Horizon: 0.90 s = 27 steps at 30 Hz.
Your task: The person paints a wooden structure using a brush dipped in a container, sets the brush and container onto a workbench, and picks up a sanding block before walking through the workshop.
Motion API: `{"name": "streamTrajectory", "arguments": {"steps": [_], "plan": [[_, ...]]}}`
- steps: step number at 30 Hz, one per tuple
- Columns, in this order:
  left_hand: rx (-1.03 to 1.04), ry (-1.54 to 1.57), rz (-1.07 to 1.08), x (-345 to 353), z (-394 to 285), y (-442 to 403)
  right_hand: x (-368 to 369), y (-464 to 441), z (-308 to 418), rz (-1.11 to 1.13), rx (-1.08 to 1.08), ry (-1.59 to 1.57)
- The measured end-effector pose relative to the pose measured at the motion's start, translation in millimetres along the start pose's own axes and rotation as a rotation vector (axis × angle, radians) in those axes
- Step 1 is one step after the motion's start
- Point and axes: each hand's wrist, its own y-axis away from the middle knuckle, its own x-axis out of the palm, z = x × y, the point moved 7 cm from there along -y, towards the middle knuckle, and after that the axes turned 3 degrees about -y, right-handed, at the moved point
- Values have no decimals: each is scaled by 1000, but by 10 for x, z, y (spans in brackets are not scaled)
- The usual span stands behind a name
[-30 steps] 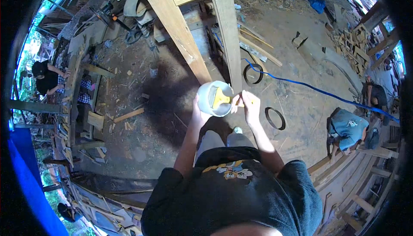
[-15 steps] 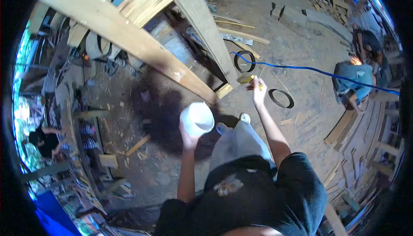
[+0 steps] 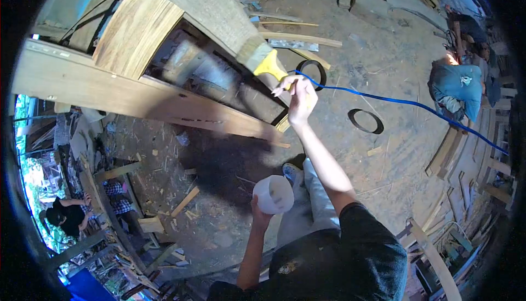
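The long, straight-sided frame of brown and greyish wooden planks (image 3: 93, 87) sits in uneven, cool light. Below it, a broad dark shadow covers part of the brown dirt floor (image 3: 402, 68); another crosses its lower plank. Left of the frame, daylight bleaches the greenery (image 3: 35, 175) to white. Right of it, a small orange glow flares beside a person in a blue-grey shirt (image 3: 459, 84). Just below the frame, strong light washes out the bare right forearm (image 3: 329, 161). Patches inside its opening look smeared. Fisheye distortion bends its surroundings toward black, blue-fringed margins, where detail softens.
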Motion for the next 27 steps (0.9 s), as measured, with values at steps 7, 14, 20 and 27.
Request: {"name": "streamTrajectory", "arguments": {"steps": [7,14,20,27], "plan": [[95,-124,25,450,-425,-136,-1260,396,-931,-229,218,360],[133,-77,5,285,-543,-220,-860,290,-1066,-231,380,470],[147,-69,-6,265,-447,-300,260,-74,-51,24,-110,7],[103,22,-6,457,-327,-317,-901,72,-750,-162,78,168]]}}
